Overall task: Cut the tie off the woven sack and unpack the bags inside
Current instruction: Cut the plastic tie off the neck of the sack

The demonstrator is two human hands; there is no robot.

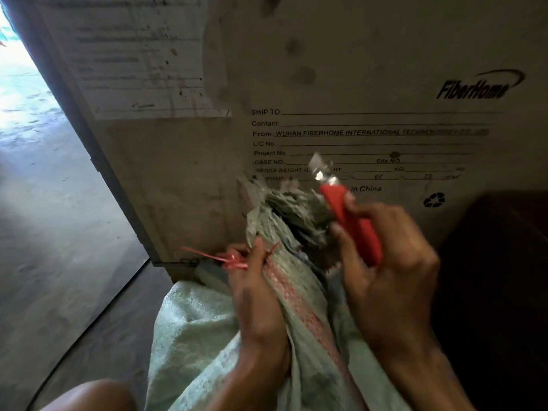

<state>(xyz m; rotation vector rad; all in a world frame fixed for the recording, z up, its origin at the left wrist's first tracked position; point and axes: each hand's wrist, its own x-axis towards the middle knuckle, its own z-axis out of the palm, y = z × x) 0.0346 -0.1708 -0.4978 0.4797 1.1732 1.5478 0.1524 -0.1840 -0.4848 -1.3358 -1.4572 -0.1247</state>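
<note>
My left hand (pixel 261 295) is curled round the gathered neck of the woven sack (pixel 204 336), which stands between my knees on the floor (pixel 44 218) against a printed FiberHome carton (pixel 370 84). The same fingers pinch the red tie (pixel 231 258) at the neck; through the blur I cannot tell whether it is cut through or only loosened. My right hand (pixel 394 280) is clamped on the red-handled cutter (pixel 353 223), metal tip pointing up and away from the cloth, just beside the frayed sack mouth (pixel 290 209). The weave looks thin, soft and a little slick, so I judge it will bunch and slide unless I grip it below the pleats, where the folds are thick. The tie seems a stiff plastic strip, light, best pulled by its free tail. The body bulges as if full, probably heavy enough to stay put while I spread the mouth. The bags inside are hidden.
</note>
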